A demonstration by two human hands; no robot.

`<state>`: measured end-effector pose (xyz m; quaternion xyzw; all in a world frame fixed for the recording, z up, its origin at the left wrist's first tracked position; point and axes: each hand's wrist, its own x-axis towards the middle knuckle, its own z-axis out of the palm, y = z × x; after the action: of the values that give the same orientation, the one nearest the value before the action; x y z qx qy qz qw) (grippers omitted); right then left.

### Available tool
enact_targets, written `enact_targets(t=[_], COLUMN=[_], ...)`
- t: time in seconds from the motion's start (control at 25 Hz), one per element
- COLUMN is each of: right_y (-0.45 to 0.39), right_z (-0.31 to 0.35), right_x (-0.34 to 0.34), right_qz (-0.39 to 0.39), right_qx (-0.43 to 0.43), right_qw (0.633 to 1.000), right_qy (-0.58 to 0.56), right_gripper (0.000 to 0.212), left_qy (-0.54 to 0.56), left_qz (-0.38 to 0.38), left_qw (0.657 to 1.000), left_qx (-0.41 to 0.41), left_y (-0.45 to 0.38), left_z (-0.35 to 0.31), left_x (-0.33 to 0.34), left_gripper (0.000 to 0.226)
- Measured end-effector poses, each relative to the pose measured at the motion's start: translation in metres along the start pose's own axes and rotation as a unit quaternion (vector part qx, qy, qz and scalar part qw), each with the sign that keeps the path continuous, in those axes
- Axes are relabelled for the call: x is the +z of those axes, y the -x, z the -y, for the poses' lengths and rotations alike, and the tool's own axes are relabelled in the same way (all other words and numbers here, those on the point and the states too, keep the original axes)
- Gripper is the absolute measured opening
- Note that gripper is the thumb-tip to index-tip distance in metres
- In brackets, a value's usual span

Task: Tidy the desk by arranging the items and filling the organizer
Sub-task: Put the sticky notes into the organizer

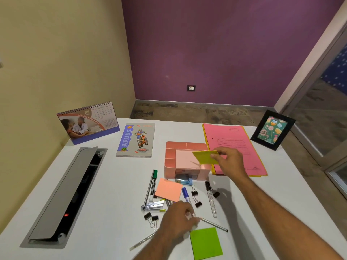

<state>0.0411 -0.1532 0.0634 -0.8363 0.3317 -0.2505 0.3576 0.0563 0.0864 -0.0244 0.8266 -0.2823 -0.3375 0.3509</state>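
Observation:
A pink desk organizer (170,158) stands mid-desk with several top compartments and a small front drawer. My right hand (230,162) pinches a yellow sticky-note pad (203,156) and holds it just above the organizer's large compartment. My left hand (178,219) rests low over the loose pile, fingers closed around pens there; which one it grips is hidden. Scattered in front of the organizer are an orange sticky pad (168,189), a green sticky pad (205,243), a green marker (153,184), a blue marker (186,195), a black-capped marker (211,198), a stapler (153,205) and several black binder clips (195,193).
A notebook (136,139) lies left of the organizer, with a desk calendar (88,122) behind it. Pink folders (234,147) lie right of the organizer, a framed picture (272,130) beyond them. An open cable tray with a raised lid (63,194) is cut into the desk's left side.

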Motion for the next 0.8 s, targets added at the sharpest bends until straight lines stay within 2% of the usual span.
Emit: enact_targets(t=[0.08, 0.16, 0.28, 0.56, 0.8], right_y=[-0.019, -0.037, -0.057, -0.073, -0.075], right_z=[0.002, 0.006, 0.010, 0.007, -0.001], right_x=[0.005, 0.011, 0.028, 0.066, 0.079], right_qz=[-0.015, -0.005, 0.015, 0.141, 0.153], right_qx=[-0.069, -0.111, -0.150, -0.105, -0.053], right_qw=[0.990, 0.978, 0.965, 0.954, 0.963], right_qy=[0.121, 0.178, 0.217, 0.244, 0.217], right_gripper=[0.018, 0.018, 0.022, 0.033, 0.028], left_qy=[-0.150, -0.248, -0.340, -0.302, -0.223], left_qz=[0.044, 0.096, 0.151, 0.186, 0.169], left_qw=[0.986, 0.961, 0.924, 0.933, 0.960], left_qx=[0.052, 0.071, 0.087, 0.055, 0.028], left_y=[-0.003, -0.011, -0.024, -0.032, -0.032], left_z=[-0.005, -0.008, -0.008, -0.013, -0.013], left_x=[0.009, 0.018, 0.026, 0.025, 0.022], left_gripper=[0.039, 0.054, 0.056, 0.042, 0.029])
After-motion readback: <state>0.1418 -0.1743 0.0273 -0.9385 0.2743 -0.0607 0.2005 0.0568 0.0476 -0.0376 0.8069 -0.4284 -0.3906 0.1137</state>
